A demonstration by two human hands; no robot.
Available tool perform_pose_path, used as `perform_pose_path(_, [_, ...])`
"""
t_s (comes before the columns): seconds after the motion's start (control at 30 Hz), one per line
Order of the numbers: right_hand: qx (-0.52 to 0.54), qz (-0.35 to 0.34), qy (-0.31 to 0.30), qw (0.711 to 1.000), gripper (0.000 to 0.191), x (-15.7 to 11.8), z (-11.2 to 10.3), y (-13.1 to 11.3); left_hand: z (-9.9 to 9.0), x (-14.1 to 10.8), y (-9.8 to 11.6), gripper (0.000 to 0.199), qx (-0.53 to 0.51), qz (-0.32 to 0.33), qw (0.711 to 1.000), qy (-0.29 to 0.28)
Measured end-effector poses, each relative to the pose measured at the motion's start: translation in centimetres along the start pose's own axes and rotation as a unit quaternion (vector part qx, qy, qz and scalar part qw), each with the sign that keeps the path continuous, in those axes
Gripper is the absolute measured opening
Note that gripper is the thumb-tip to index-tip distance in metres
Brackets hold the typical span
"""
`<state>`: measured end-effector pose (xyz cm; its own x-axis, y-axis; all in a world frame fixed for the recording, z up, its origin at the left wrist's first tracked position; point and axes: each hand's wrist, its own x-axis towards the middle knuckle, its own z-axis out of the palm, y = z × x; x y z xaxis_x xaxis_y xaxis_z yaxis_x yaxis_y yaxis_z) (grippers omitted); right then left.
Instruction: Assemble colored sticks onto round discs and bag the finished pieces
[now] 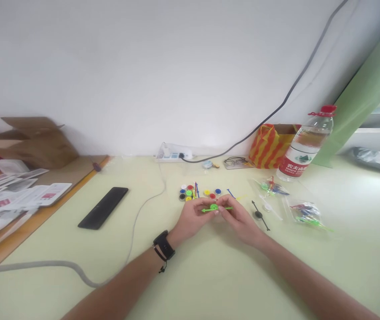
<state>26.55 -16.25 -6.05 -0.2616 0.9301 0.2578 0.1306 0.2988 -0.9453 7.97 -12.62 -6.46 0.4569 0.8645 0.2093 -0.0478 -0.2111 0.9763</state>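
Observation:
Above the pale green table, a green arrow spinner (213, 207) with a round centre is pinched between both hands. My left hand (190, 218) has its fingers closed at the spinner's arrowhead side. My right hand (239, 218) grips it near the centre and the opposite end. Just beyond the hands lie several small coloured round pieces (182, 196), some thin coloured arrows (197, 190) and a blue arrow (230, 194). To the right of my right hand rest a black arrow spinner (258, 214) and a white arrow spinner (267, 207).
Two clear bags, one farther (273, 186) and one nearer (308, 214), hold coloured pieces. A water bottle (305, 146) stands before a striped bag (267, 146). A black phone (103, 208), grey cable (136, 218), power strip (173, 155), papers (51, 194) and cardboard box (43, 144) lie around.

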Motion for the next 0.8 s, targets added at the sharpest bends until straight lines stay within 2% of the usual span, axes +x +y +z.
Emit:
perform_pose_path(0.27, [-0.023, 0.014, -0.014, 1.0, 0.023, -0.1, 0.3, -0.9, -0.2, 0.1, 0.0, 0.028, -0.002, -0.015, 1.0, 0.017])
perform_pose_path(0.37, [-0.018, 0.022, 0.0, 1.0, 0.022, -0.1, 0.5, -0.9, -0.3, 0.1, 0.0, 0.029, -0.013, -0.028, 0.999, 0.012])
perform_pose_path(0.53, [-0.005, 0.048, 0.011, 0.999, 0.021, -0.2, 0.7, -0.2, -0.2, 0.0, -0.2, 0.026, -0.042, -0.041, 0.998, 0.009])
perform_pose_path(0.8, [-0.011, 0.091, 0.007, 0.996, 0.022, -0.4, 0.8, 0.9, -0.1, -0.3, -0.1, 0.02, -0.027, -0.041, 0.998, 0.034])
